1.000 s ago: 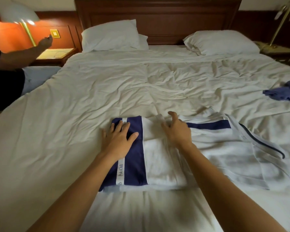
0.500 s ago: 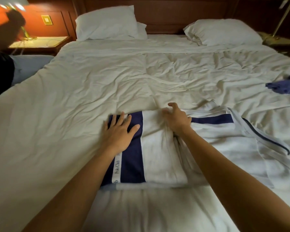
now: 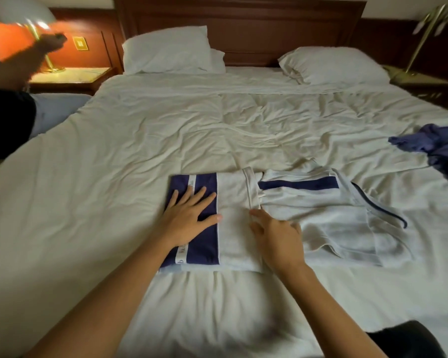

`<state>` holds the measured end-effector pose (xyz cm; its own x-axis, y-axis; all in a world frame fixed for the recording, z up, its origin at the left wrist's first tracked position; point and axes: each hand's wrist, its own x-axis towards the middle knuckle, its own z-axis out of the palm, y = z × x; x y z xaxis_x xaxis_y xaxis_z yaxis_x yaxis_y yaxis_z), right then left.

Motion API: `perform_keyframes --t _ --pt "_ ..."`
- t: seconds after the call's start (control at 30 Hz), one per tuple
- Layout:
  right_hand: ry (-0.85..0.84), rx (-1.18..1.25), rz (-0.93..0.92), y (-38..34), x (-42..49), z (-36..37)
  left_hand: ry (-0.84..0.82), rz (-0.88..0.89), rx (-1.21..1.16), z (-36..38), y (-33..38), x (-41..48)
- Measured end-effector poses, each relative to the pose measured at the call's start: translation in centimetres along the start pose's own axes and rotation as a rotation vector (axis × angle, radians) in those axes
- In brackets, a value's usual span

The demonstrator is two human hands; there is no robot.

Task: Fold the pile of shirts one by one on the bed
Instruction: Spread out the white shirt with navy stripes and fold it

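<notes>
Right grip [image 3: 274,236] slid back along fold edge since 0.5 s ago; fingers loose, spread, pinching nothing. Left grip [image 3: 189,215] lay flat, fingers spread, on navy panel, prob. pinning the half-folded shirt [image 3: 233,228], near-centre of bed [image 3: 140,151]. Sheets rumpled; purple garment [image 3: 435,143] far right; 2nd person [image 3: 8,120] reached at lamp [image 3: 21,10], left.

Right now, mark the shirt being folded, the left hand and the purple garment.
shirt [image 3: 233,197]: head view, on its white middle panel.
left hand [image 3: 189,215]: head view, on the back of the hand.
purple garment [image 3: 435,143]: head view, on its crumpled middle.
</notes>
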<state>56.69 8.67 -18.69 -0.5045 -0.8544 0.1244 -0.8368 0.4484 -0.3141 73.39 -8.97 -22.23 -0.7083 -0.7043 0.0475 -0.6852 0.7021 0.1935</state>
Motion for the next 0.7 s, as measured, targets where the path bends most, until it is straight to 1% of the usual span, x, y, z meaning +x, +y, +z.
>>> perform_keyframes --t 0.07,0.13,0.2,0.23,0.3,0.33,0.37,0.5,0.57,0.63,0.67,0.7 --pt "0.013 -0.108 0.030 0.3 -0.2 -0.6 -0.052 -0.041 0.022 0.0 -0.2 -0.9" --pt "0.051 -0.156 0.038 0.0 0.6 -1.3 -0.085 -0.086 0.015 -0.1 0.0 -1.4" --pt "0.066 -0.100 -0.072 -1.7 2.0 -1.3 -0.099 -0.123 0.023 -0.1 0.3 -1.6" --pt "0.018 -0.072 -0.161 -2.8 2.6 -0.9 -0.099 -0.135 0.042 -0.1 0.3 -1.6" --pt "-0.156 -0.101 -0.305 -4.6 3.3 0.7 -0.090 -0.153 0.074 0.0 0.2 -1.6" --pt "-0.234 -0.140 -0.327 -4.9 3.4 1.6 -0.086 -0.164 0.071 0.1 0.1 -1.6" --pt "-0.277 -0.182 -0.322 -4.6 3.5 2.4 -0.081 -0.175 0.063 0.1 0.0 -1.7" --pt "-0.256 -0.254 -0.262 -1.7 4.1 2.8 -0.075 -0.184 0.049 0.1 0.0 -1.9" --pt "-0.296 -0.251 -0.297 -0.3 4.7 1.4 -0.079 -0.198 0.032 0.0 0.2 -1.9" --pt "-0.317 -0.159 -0.345 2.0 5.2 -0.8 -0.105 -0.214 0.031 -0.2 0.3 -1.6" --pt "-0.273 -0.100 -0.356 3.5 5.2 -2.0 -0.124 -0.227 0.042 -0.3 0.4 -1.4" --pt "-0.186 -0.072 -0.340 5.3 5.3 -3.2 -0.143 -0.246 0.059 -0.4 0.6 -1.1"
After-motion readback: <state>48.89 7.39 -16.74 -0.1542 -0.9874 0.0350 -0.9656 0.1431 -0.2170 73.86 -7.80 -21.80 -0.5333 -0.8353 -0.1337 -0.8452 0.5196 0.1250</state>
